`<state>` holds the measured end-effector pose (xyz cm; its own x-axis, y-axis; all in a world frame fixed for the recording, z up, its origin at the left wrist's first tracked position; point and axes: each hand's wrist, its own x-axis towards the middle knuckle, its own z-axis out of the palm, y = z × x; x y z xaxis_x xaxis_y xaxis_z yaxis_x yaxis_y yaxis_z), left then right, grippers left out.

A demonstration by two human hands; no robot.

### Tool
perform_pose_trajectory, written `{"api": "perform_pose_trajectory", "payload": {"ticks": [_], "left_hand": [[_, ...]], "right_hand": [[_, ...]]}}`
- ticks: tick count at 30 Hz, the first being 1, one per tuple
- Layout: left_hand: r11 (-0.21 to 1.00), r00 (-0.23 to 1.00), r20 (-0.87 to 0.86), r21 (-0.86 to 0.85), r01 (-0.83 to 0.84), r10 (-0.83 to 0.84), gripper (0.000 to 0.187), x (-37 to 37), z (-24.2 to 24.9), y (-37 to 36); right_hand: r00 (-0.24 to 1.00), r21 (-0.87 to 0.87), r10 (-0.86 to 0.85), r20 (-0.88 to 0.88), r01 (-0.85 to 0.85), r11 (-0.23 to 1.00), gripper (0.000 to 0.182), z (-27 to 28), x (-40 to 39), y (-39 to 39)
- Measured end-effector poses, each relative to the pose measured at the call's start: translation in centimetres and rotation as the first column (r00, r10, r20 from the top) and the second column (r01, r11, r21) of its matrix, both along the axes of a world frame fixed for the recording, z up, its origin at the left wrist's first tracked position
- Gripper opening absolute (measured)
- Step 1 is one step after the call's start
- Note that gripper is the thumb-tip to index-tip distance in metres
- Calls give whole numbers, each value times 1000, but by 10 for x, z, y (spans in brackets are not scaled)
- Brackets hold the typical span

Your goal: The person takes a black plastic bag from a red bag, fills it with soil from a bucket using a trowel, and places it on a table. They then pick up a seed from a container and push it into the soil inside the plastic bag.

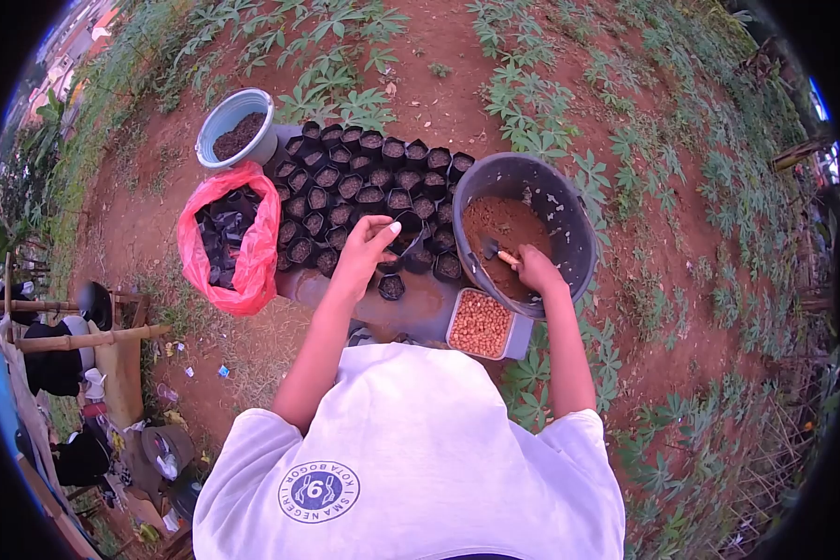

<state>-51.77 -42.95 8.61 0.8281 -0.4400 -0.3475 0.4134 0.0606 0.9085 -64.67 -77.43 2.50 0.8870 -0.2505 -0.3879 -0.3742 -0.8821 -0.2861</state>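
My left hand (pixel 368 250) pinches the rim of an opened black plastic planting bag (pixel 413 235), held above the rows of filled bags. Inside the large dark bucket (pixel 583 215) on the right, my right hand (pixel 538 271) is closed around the wooden handle of a small trowel (pixel 493 248). The trowel's dark blade rests at the reddish-brown soil (pixel 509 219) in that bucket. Several soil-filled black bags (pixel 350 187) stand upright in close rows on a grey table (pixel 345 291). How much soil the held bag contains is hard to make out.
A pink plastic bag (pixel 259 275) of folded black bags sits at the left, below a light-blue bucket (pixel 269 140) of dark soil. A square tub of tan seeds or nuts (pixel 481 322) is near the table's front edge. Leafy plants (pixel 532 84) grow around.
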Motion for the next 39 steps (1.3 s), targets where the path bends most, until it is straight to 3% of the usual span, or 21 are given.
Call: {"api": "perform_pose_trajectory", "payload": {"ticks": [5, 13, 29, 39], "left_hand": [[1000, 999, -39, 10, 26, -26, 31, -8, -20, 1], [1000, 997, -71, 14, 15, -14, 33, -18, -43, 9], [996, 996, -17, -25, 91, -91, 32, -12, -25, -34], [998, 998, -42, -35, 47, -49, 31, -17, -18, -44]], "right_hand": [[999, 11, -15, -28, 16, 1000, 23, 3, 1, 3], [1000, 29, 1, -15, -1, 1000, 24, -7, 0, -4], [999, 108, -7, -41, 11, 994, 23, -7, 1, -16], [995, -1, 82, 55, -82, 997, 13, 11, 9, -34]]}}
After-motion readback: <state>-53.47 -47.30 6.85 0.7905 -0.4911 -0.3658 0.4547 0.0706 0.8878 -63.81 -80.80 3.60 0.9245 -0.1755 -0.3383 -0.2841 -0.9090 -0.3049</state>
